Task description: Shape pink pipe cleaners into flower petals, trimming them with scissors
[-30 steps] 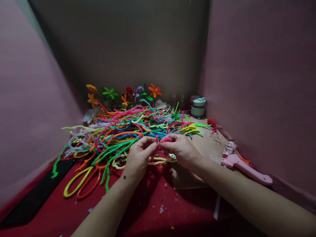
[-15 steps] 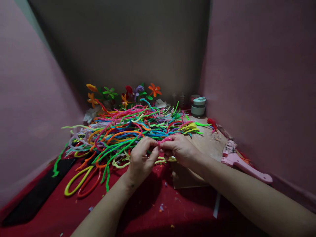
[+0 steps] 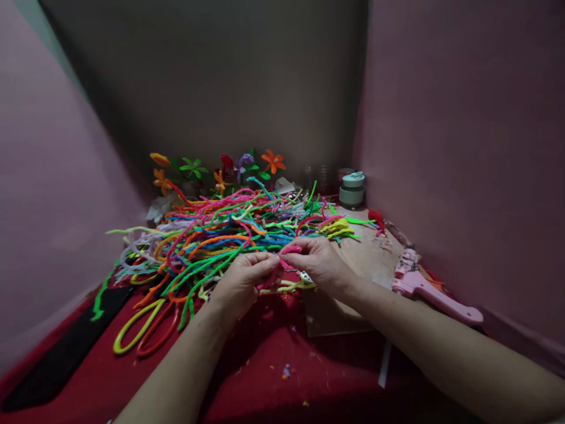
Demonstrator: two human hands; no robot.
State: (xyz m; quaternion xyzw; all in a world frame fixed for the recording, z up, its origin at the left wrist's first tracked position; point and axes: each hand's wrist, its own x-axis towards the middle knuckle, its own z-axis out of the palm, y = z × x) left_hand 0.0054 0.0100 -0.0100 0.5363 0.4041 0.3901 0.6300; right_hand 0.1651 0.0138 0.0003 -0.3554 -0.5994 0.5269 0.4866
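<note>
Both hands meet over the front of a heap of coloured pipe cleaners [image 3: 212, 235]. Between them is a bent pink pipe cleaner [image 3: 291, 249], curved into loops. My left hand [image 3: 245, 275] pinches it with thumb and fingers, and part of the pink piece shows below those fingertips. My right hand [image 3: 324, 265] grips the upper curve between thumb and forefinger. The fingers hide some of the pink piece's shape. Just behind the fingers of my right hand lies a small whitish spotted object, too covered to name.
Pipe-cleaner flowers [image 3: 273, 161] stand at the back. A lidded jar [image 3: 352, 189] is on the right, near a pink glue gun [image 3: 436, 294] on its side. A brown board [image 3: 335, 318] lies under my right arm. Yellow scissor-like loops [image 3: 121, 340] and a black strip [image 3: 66, 350] are at left.
My left hand has turned and its fingers have closed together, lower and slightly left. More of the pink pipe cleaner now shows between the hands. The view has shifted slightly.
</note>
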